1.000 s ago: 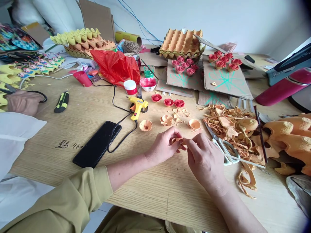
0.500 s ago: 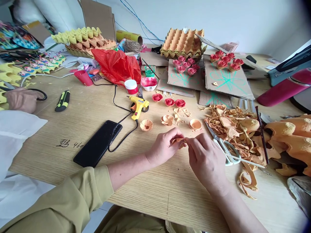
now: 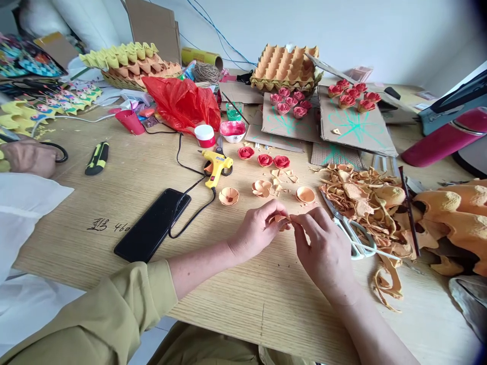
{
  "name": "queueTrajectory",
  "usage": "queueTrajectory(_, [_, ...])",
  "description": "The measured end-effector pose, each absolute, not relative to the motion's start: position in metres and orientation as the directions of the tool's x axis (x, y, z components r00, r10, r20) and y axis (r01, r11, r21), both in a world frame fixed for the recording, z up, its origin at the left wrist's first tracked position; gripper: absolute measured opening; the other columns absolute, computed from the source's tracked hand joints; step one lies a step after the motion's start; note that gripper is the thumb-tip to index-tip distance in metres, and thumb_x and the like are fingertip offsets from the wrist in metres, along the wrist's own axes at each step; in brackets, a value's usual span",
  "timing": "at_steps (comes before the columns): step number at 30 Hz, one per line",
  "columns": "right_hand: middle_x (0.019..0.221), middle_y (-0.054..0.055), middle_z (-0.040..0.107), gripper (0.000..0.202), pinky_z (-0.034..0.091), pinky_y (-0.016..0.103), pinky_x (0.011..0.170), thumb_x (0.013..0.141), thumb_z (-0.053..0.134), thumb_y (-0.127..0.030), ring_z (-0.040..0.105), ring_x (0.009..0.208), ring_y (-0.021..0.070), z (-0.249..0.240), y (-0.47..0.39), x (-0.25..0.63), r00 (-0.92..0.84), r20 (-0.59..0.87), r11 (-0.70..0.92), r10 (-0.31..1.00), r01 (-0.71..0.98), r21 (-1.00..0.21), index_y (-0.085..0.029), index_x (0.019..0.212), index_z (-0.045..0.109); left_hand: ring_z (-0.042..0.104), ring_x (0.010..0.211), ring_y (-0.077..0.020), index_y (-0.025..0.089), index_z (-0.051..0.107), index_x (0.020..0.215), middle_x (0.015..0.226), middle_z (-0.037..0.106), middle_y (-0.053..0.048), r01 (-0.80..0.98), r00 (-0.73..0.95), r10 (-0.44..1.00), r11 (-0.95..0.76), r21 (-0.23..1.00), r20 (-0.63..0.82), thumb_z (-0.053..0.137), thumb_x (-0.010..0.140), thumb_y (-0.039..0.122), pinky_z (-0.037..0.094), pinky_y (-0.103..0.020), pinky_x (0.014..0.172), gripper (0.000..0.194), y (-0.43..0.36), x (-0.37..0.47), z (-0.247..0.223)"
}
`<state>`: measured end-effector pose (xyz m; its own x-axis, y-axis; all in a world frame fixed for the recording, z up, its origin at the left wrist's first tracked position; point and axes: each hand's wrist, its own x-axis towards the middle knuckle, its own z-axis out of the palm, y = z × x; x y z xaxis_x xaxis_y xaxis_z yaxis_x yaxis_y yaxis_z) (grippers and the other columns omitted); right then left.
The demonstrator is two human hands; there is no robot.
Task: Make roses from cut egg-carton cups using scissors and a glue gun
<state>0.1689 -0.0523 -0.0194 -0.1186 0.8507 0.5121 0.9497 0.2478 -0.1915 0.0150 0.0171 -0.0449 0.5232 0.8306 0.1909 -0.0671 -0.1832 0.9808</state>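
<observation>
My left hand is closed on a small peach egg-carton cup, mostly covered by the fingers. At that cup's right edge, the fingertips of my right hand are pinched together. A thin white stick sticks out behind my right hand, in line with the pinch, and appears held in it; its front end is hidden. Just beyond my hands lie a plain cup, a petal-cut cup and another petal-cut cup. White-handled scissors rest beside my right hand, under the stick.
Carton scraps are heaped at right. A yellow glue gun, its cord crossing a phone, lies left of centre. Red paper roses sit farther back. At far left, another person's hand is near a utility knife.
The white stick has drawn in toward the left with a slight shift of my right hand. My left hand stays on the cup. The other person's hand at far left has moved slightly.
</observation>
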Motion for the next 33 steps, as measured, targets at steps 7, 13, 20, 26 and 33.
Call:
queueTrajectory(7, [0.086, 0.004, 0.059, 0.014, 0.037, 0.029, 0.058, 0.098, 0.055, -0.017, 0.054, 0.066, 0.0152, -0.0179, -0.0512, 0.1689, -0.121, 0.505, 0.25, 0.855, 0.948, -0.195, -0.019, 0.099, 0.069, 0.071, 0.077, -0.0132, 0.015, 0.059, 0.09, 0.082, 0.067, -0.002, -0.171, 0.512, 0.83, -0.156, 0.973, 0.223, 0.063, 0.094, 0.023, 0.058, -0.024, 0.074, 0.01, 0.0169, 0.016, -0.049])
queueTrajectory(13, [0.089, 0.004, 0.06, 0.013, 0.04, 0.027, 0.059, 0.097, 0.056, -0.015, 0.056, 0.067, 0.0137, -0.0189, -0.048, 0.1669, -0.069, 0.504, 0.265, 0.861, 0.906, -0.33, -0.017, 0.097, 0.069, 0.066, 0.076, -0.0108, 0.016, 0.059, 0.092, 0.082, 0.065, -0.001, -0.078, 0.482, 0.831, -0.274, 0.958, 0.277, 0.062, 0.094, 0.018, 0.054, -0.022, 0.072, 0.003, 0.0174, 0.0151, -0.0488])
queueTrajectory(20, [0.078, 0.003, 0.056, 0.015, 0.035, 0.032, 0.06, 0.098, 0.055, -0.018, 0.052, 0.067, 0.0186, -0.019, -0.0531, 0.1699, -0.194, 0.519, 0.264, 0.832, 0.963, -0.062, -0.019, 0.096, 0.07, 0.071, 0.079, -0.0144, 0.016, 0.058, 0.087, 0.081, 0.068, -0.002, -0.147, 0.538, 0.819, -0.141, 0.979, 0.198, 0.063, 0.093, 0.019, 0.057, -0.026, 0.074, 0.008, 0.0177, 0.0165, -0.0493])
queueTrajectory(26, [0.09, 0.004, 0.059, 0.012, 0.04, 0.027, 0.06, 0.097, 0.056, -0.014, 0.056, 0.068, 0.0145, -0.0196, -0.0489, 0.1682, -0.086, 0.511, 0.269, 0.855, 0.917, -0.295, -0.017, 0.101, 0.067, 0.069, 0.084, -0.0137, 0.016, 0.058, 0.089, 0.088, 0.069, -0.004, -0.229, 0.484, 0.832, -0.179, 0.957, 0.271, 0.062, 0.092, 0.016, 0.058, -0.027, 0.08, 0.005, 0.0165, 0.0165, -0.0478])
queueTrajectory(33, [0.082, 0.004, 0.059, 0.014, 0.035, 0.029, 0.059, 0.098, 0.055, -0.016, 0.054, 0.068, 0.0167, -0.0191, -0.0516, 0.1695, -0.182, 0.527, 0.285, 0.83, 0.951, -0.12, -0.019, 0.098, 0.068, 0.068, 0.078, -0.0126, 0.016, 0.056, 0.087, 0.083, 0.067, -0.002, -0.117, 0.506, 0.828, -0.212, 0.97, 0.242, 0.062, 0.091, 0.014, 0.056, -0.024, 0.073, 0.007, 0.0165, 0.0153, -0.0499])
